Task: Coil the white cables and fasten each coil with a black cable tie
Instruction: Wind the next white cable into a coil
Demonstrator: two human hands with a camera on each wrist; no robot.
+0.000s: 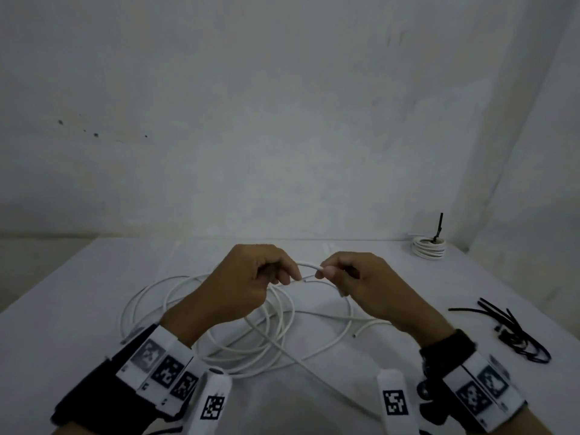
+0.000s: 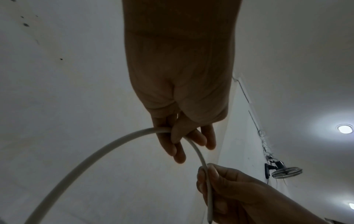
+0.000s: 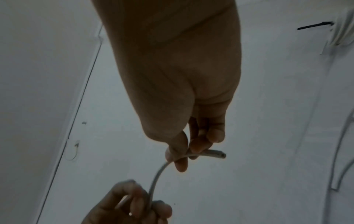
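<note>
Two hands on one cable: I have my left hand (image 1: pixel 251 284) and my right hand (image 1: pixel 354 277) raised just above the table (image 1: pixel 94 277), close together, with a short arc of the white cable (image 1: pixel 309 265) spanning between them.
Left grip: fingers (image 2: pixel 172 136) curled round the cable, thumb pressing it; from there it sweeps away in a wide curve down toward the table.
Right grip: thumb and fingertips (image 3: pixel 199 145) pinch the cable just short of its cut end (image 3: pixel 220 155), which sticks out past the fingers.
Key relation: the free end lies at my right hand, and the slack lies on my left and below, so I judge the right hand is the one to lead the end round while the left anchors the loop.
Long axis between hands: roughly left to right, bowed upward.
End points: out to my right and slightly toward me, as far as I can judge from the head view.
Rest of cable: loose overlapping loops (image 1: pixel 251 334) on the table under both hands, not yet gathered; a second cut end (image 1: pixel 354 335) lies on the table below my right wrist.
Cable ties: black cable ties (image 1: pixel 508 324) in a scattered pile to my right, well apart from the hands, nearer the right one.
Finished coil: one tied coil (image 1: pixel 428 246) sits at the far right of the table, its tie tail standing upright.
Stage, my reading: coiling barely begun on this cable.
</note>
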